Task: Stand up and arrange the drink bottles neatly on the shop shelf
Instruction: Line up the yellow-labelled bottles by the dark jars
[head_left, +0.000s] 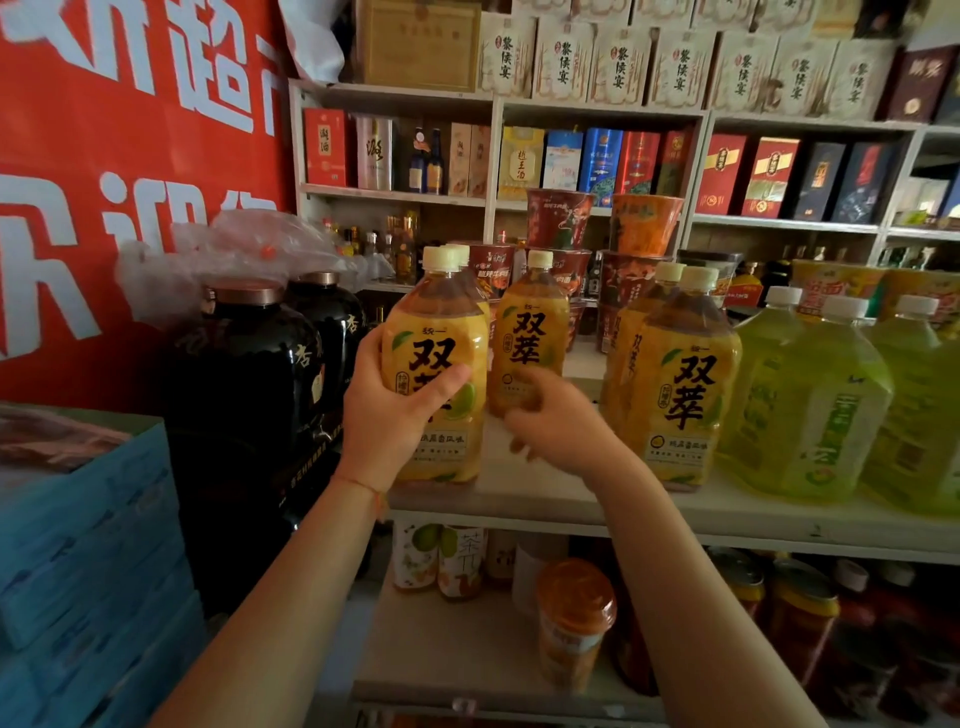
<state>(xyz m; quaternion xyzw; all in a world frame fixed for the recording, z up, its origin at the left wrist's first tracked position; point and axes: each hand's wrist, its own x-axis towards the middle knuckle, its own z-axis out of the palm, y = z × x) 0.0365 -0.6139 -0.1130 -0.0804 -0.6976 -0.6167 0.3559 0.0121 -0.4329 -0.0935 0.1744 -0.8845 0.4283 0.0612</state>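
Five yellow tea bottles (435, 364) are standing on the shelf (727, 512) — three green bottles (810, 400) to their right, two black jars (249, 374) sitting to their left.

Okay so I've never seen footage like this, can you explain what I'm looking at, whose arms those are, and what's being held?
There is no machine here. A person wears a camera on the head, looking forward and down, so the two bare arms are their own. It is a shop. The left hand grips an upright yellow drink bottle at the front of the white shelf. The right hand reaches, with curled fingers, toward a second yellow bottle further back; whether it touches is unclear. More yellow bottles and big green bottles stand to the right, black jars to the left, cup noodles behind.
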